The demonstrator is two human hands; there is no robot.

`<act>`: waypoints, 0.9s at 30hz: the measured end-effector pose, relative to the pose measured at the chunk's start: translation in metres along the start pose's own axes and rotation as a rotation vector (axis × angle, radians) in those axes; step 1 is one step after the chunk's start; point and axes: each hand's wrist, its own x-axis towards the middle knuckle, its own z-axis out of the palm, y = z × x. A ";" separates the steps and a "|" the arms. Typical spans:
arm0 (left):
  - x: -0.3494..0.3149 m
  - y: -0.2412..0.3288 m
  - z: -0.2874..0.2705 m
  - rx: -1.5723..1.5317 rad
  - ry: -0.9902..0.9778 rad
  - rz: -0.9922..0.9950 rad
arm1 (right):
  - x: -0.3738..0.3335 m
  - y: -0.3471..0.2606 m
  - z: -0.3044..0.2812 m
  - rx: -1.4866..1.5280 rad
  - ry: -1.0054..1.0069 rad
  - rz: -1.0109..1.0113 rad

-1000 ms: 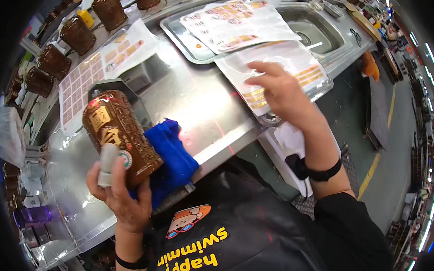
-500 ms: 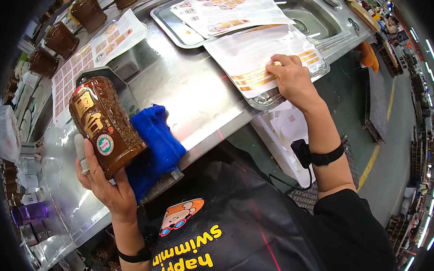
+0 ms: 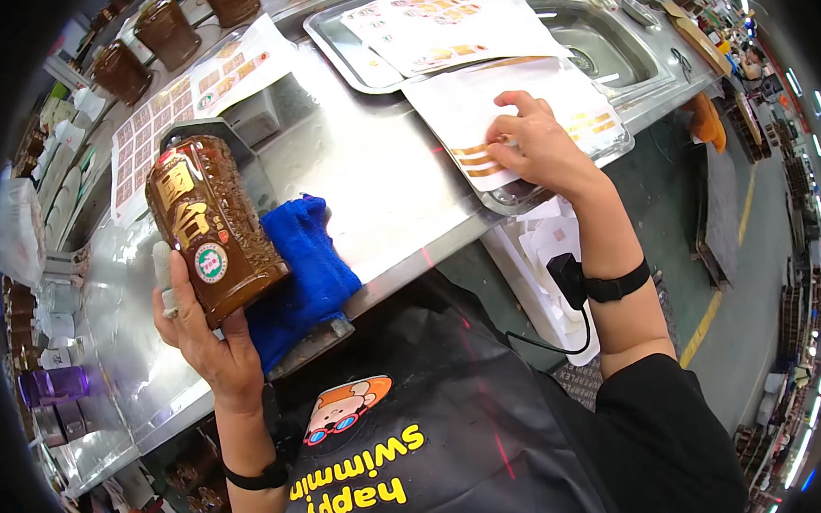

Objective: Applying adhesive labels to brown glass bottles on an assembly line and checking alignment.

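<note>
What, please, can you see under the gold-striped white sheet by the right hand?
Along the near edge of the sheet, a shiny tray shows. The sheet covers the rest; anything else beneath cannot be seen.

Downward fisheye view, head height

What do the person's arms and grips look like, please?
The left grip has a pale grey covering on at least one finger; the right grip is ungloved. Black bands circle both forearms; the right arm adds a black box, cable and black sleeve.
</note>
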 end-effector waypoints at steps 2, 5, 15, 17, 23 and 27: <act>-0.002 -0.001 0.001 -0.019 0.010 -0.016 | 0.002 0.003 -0.002 -0.047 0.024 -0.037; -0.007 -0.004 0.005 -0.060 0.024 -0.062 | 0.002 -0.005 -0.008 0.023 0.061 -0.015; -0.009 -0.001 0.004 -0.075 0.002 -0.097 | 0.005 -0.012 -0.008 -0.012 0.004 0.027; -0.006 0.000 0.005 -0.113 0.002 -0.127 | -0.001 -0.002 -0.007 -0.131 -0.065 0.096; -0.006 -0.002 0.000 -0.070 0.020 -0.149 | 0.007 -0.017 -0.010 0.065 0.060 -0.035; -0.002 0.001 -0.013 -0.166 -0.074 -0.067 | 0.014 -0.069 -0.036 0.365 0.008 -0.071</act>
